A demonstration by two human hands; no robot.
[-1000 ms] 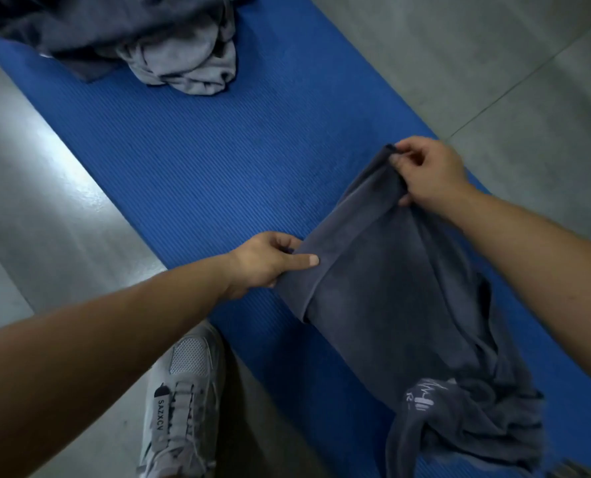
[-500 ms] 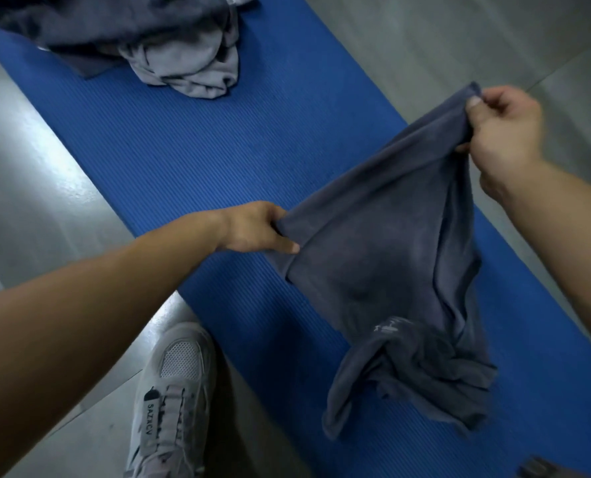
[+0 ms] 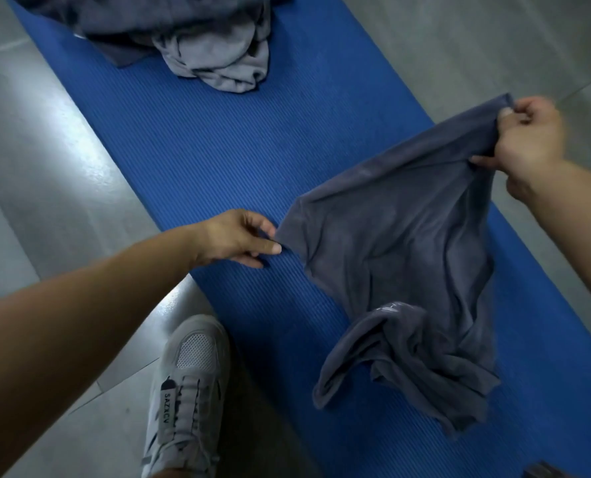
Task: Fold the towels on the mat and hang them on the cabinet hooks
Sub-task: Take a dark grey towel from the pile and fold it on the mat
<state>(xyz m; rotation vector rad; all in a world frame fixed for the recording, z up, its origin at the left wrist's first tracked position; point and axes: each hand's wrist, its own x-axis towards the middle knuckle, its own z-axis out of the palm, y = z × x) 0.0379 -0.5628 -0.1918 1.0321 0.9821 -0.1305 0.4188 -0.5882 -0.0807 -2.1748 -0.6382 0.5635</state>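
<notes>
While left hand (image 3: 242,238) pinches one corner, right hand (image 3: 528,136) grips another — towel (image 3: 401,243) sagging between.

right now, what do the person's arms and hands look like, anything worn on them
Both arms are bare as far as the view reaches: no sleeve shows on the left arm or the right arm. The left hand and right hand wear no gloves, and no watch, band or ring shows on the sides in view. The nails that show look short and plain.
</notes>
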